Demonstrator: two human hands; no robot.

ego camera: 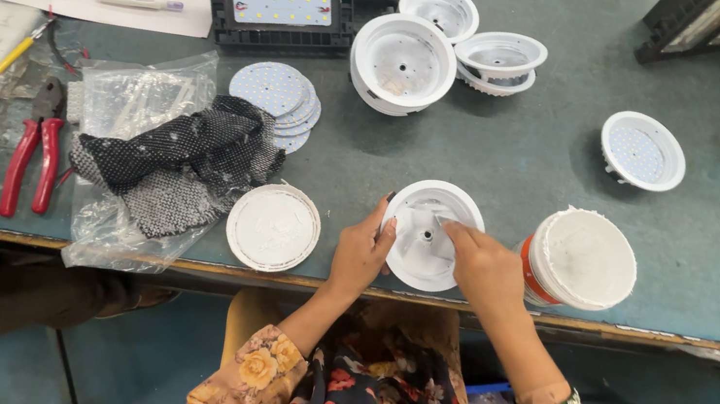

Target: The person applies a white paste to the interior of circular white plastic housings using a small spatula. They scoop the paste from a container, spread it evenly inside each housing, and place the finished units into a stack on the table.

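While the left hand [361,252] grips the rim of a white plastic lamp housing [426,235] at the table's [521,181] near edge, the right hand [485,266] presses fingertips inside it, seemingly smearing white paste. By my judgement this one is half done. Right of the housing stands an open paste tub [579,260]; left lies its round lid [273,227]. Beyond it, three empty housings [446,50] and flat round LED discs [278,97] wait.

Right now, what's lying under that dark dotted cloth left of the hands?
The dark dotted cloth rests on a clear plastic bag, and its upper right edge overlaps a stack of round LED boards. What the bag holds under the cloth is covered.
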